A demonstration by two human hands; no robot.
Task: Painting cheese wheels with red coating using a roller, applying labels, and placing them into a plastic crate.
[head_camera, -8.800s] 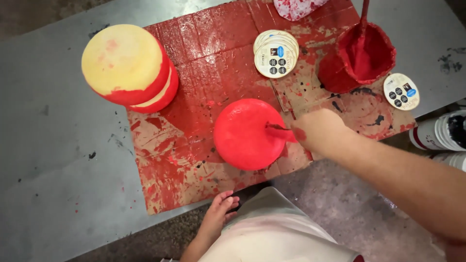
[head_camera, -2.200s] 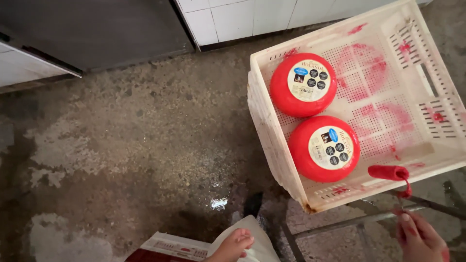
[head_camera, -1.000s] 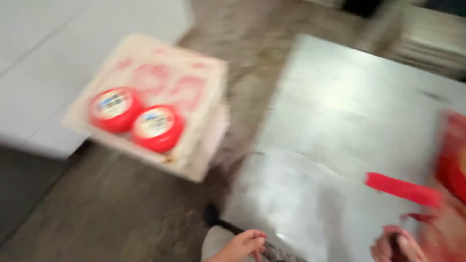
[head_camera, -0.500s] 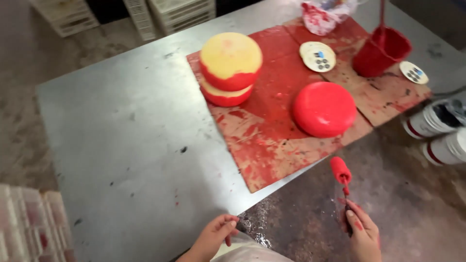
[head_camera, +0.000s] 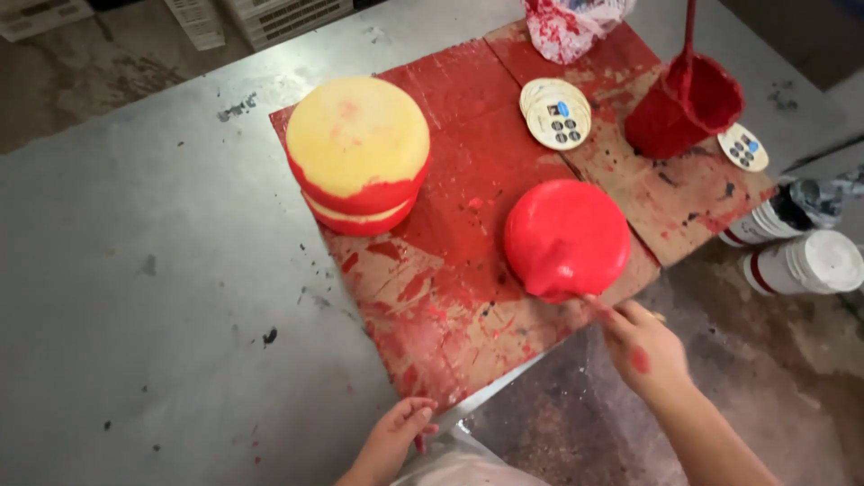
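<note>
A round cheese wheel coated in red (head_camera: 567, 236) lies on red-smeared cardboard (head_camera: 454, 270) on a metal table (head_camera: 135, 270). My right hand (head_camera: 641, 346), flecked with red, grips a small paint roller (head_camera: 551, 286) pressed to the wheel's near edge. Two stacked yellow wheels with red sides (head_camera: 358, 153) stand further left on the cardboard. My left hand (head_camera: 400, 432) rests at the table's near edge, fingers loosely curled, holding nothing.
A red bucket with a stick in it (head_camera: 686, 99) stands at the back right beside a stack of round labels (head_camera: 558, 115) and one single label (head_camera: 743, 147). A red-stained plastic bag (head_camera: 567, 22) lies behind. White tubs (head_camera: 805, 261) sit on the floor at right.
The view swung from a floor crate with two red wheels back to the table. My right hand brought the roller up from below the table edge onto the red wheel.
</note>
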